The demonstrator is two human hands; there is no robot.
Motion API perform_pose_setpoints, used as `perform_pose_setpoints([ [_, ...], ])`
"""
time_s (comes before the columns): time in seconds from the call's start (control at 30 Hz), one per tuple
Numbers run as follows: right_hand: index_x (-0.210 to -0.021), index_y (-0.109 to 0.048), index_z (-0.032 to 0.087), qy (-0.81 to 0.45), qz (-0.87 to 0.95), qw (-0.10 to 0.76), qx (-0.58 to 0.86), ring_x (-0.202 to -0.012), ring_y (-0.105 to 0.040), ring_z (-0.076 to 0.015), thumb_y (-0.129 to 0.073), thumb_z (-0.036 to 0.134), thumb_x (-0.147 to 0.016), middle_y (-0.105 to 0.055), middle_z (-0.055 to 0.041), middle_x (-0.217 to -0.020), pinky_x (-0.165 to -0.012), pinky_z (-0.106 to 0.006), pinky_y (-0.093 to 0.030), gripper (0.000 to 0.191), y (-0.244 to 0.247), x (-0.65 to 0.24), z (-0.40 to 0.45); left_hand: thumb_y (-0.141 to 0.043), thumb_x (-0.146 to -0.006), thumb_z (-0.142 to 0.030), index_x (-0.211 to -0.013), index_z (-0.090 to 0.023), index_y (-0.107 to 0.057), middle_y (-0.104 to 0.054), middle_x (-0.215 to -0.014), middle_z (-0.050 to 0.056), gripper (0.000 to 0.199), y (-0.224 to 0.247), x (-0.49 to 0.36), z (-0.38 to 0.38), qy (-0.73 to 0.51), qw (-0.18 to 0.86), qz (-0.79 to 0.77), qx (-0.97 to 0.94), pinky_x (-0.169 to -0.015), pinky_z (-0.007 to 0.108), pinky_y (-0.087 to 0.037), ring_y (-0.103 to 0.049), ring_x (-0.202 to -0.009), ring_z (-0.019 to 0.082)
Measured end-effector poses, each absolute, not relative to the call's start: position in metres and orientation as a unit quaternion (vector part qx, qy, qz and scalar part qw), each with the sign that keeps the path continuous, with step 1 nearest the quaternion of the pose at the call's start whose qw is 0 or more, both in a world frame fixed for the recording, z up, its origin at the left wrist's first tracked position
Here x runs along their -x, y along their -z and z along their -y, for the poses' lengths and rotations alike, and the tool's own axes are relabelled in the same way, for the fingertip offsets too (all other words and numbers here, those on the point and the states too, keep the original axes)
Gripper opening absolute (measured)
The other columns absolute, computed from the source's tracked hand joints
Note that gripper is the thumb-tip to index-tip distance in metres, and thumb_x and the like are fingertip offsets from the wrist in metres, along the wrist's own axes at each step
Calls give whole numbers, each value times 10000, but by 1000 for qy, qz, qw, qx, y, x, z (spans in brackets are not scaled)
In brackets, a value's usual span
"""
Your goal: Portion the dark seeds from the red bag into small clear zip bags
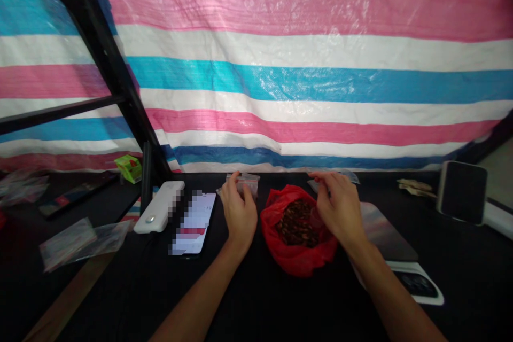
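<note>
Black tabletop below striped tarpaulin. Red plastic bag between both hands; left hand pinching a clear bag, right hand half-curled just over the red bag, hold unclear.

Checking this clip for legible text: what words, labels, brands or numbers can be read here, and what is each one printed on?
Nothing can be read word for word.
Phone screen: pixelated, with a red bar; unreadable.
Green packet: print too small to read.
Dark panel on the white card at lower right: faint marks, too small to read.
</note>
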State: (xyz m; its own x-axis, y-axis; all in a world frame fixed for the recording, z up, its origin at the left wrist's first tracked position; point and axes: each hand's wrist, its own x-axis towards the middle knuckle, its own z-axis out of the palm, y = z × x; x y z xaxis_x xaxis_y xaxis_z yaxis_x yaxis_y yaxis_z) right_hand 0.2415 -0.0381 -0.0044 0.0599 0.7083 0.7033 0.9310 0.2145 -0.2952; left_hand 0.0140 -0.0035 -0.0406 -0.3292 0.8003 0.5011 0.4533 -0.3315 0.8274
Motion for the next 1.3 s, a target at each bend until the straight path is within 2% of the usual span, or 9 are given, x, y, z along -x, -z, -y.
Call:
perform_pose_setpoints([
  [0.13,-1071,-753,224,184,646,287,683,-1145,-559,-364,-452,136,-934,-729,-122,-1140,-932,-512,-408,341,16,-262,36,-591,-849,-108,-1390,-218,-554,-479,-1359,165,553,39,-20,11,-541,30,-594,-595,-1081,589,-388,-471,-1292,377],
  [0.27,-968,-790,240,190,676,212,680,-1302,-480,-388,-472,173,-920,-741,-102,-1224,-1033,-574,-345,328,39,-273,37,-539,-857,-65,-1189,-209,-608,-591,-1167,117,369,36,-23,15,-559,65,-482,-671,-1014,478,-455,-560,-1146,299],
  [0.37,-1059,-787,232,191,691,194,670,-1332,-460,-391,-462,181,-906,-751,-116,-1227,-1054,-594,-323,364,50,-277,37,-485,-885,-45,-1054,-221,-618,-663,-1025,78,278,35,-26,20,-544,132,-372,-740,-925,393,-489,-615,-1019,247],
  [0.5,-1171,-759,219,170,677,238,675,-1307,-482,-368,-430,175,-914,-757,-115,-1212,-1061,-588,-313,419,46,-276,33,-466,-930,-66,-977,-219,-642,-688,-969,73,238,31,-27,26,-513,164,-312,-783,-914,386,-490,-632,-970,231],
  [0.63,-1160,-778,251,80,632,373,674,-1254,-517,-356,-414,208,-929,-750,-89,-1242,-1069,-622,-332,434,19,-266,32,-551,-933,-134,-1067,-220,-658,-699,-1070,91,192,26,-26,28,-544,162,-323,-758,-969,406,-504,-643,-1053,245],
  [0.77,-1197,-782,318,-119,685,488,527,-1266,-565,-293,-467,284,-963,-721,-40,-1302,-1153,-532,-363,394,-10,-249,45,-706,-894,-278,-1438,-240,-505,-596,-1425,139,581,28,-28,27,-541,157,-342,-752,-1148,508,-423,-542,-1340,309],
  [0.9,-1211,-784,309,-313,690,496,423,-1294,-591,-293,-547,300,-938,-697,-39,-1339,-1141,-467,-426,362,-20,-229,58,-770,-860,-358,-1571,-251,-337,-474,-1568,159,839,37,-31,24,-530,186,-346,-752,-1198,544,-373,-458,-1446,333],
  [1.07,-1276,-745,288,-362,729,452,366,-1258,-610,-299,-513,279,-946,-697,-44,-1327,-1114,-480,-436,404,-23,-224,61,-688,-927,-316,-1494,-241,-455,-608,-1403,143,618,40,-29,21,-536,192,-354,-742,-1124,501,-436,-573,-1305,306],
  [1.3,-1149,-754,278,-127,758,308,560,-1126,-594,-307,-657,102,-732,-727,-64,-1134,-1041,-498,-442,463,-10,-266,58,-576,-986,-309,-1282,-227,-606,-711,-1204,107,309,32,-25,23,-538,202,-399,-714,-1007,412,-476,-661,-1132,275],
])
